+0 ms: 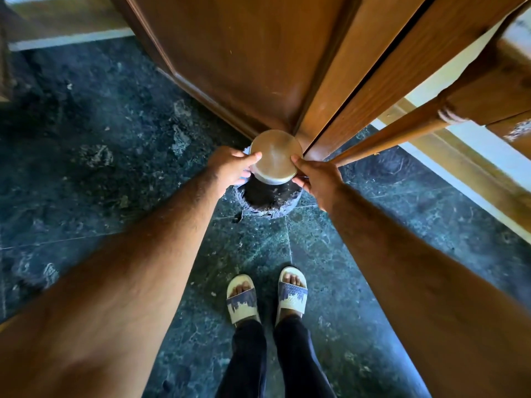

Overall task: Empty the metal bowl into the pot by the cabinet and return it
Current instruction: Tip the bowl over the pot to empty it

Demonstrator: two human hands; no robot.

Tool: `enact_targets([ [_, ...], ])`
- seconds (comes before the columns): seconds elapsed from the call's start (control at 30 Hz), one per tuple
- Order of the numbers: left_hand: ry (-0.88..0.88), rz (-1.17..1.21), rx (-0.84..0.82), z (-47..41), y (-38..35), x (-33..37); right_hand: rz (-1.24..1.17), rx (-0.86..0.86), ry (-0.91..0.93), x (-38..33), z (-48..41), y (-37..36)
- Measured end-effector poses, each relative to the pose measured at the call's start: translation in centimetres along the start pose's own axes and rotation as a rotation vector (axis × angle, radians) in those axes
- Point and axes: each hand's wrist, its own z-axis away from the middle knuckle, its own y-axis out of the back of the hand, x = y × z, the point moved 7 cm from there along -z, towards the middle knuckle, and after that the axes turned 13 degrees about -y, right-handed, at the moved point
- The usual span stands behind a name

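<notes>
We have both arms stretched forward and down. Our left hand (pixel 230 168) grips the left side of the metal bowl (pixel 275 158), thumb over the upturned base, other fingers tucked under the rim. Our right hand (pixel 317 180) grips the right side the same way, thumb on the base edge. Bowl is held upside down, flat bottom facing the camera, directly above the pot (pixel 268 201).

The pot sits on the dark green marble floor (pixel 115 156), filled with dark soil; its rim looks rough and chipped. A few soil crumbs lie on the floor at its lower left. Bowl rim hovers just over the soil at the pot's far side; we cannot tell if it touches.

The pot stands right at the corner of the wooden cabinet (pixel 244 58). A turned wooden leg (pixel 396 130) of another piece of furniture slants in from the right, near the right hand.

Below, our feet in pale slippers (pixel 267 295) and dark trousers stand well back from the pot.
</notes>
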Motion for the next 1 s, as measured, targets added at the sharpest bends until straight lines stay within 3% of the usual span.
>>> enact_targets([
  [0.23,-0.077,0.24,0.195,0.7,0.8,-0.2,-0.02,-0.018,0.088,-2.1,1.1,-0.3],
  [0.37,0.069,0.217,0.128,1.5,0.0,-2.8,0.046,-0.042,-0.103,-0.1,0.2,-0.4],
  [0.57,0.027,0.172,0.08,0.8,0.3,-0.9,0.013,-0.064,-0.072,-0.2,-0.3,-0.2],
  [0.77,-0.116,0.29,0.213,1.5,0.5,0.1,-0.087,-0.026,0.111,-1.7,1.0,0.0],
  [0.9,0.087,0.185,0.12,2.6,-0.7,-3.4,0.028,0.007,-0.014,0.8,0.6,0.3],
  [1.0,-0.008,0.207,0.168,2.7,-0.2,-2.3,0.04,-0.008,0.001,0.3,0.9,0.4],
])
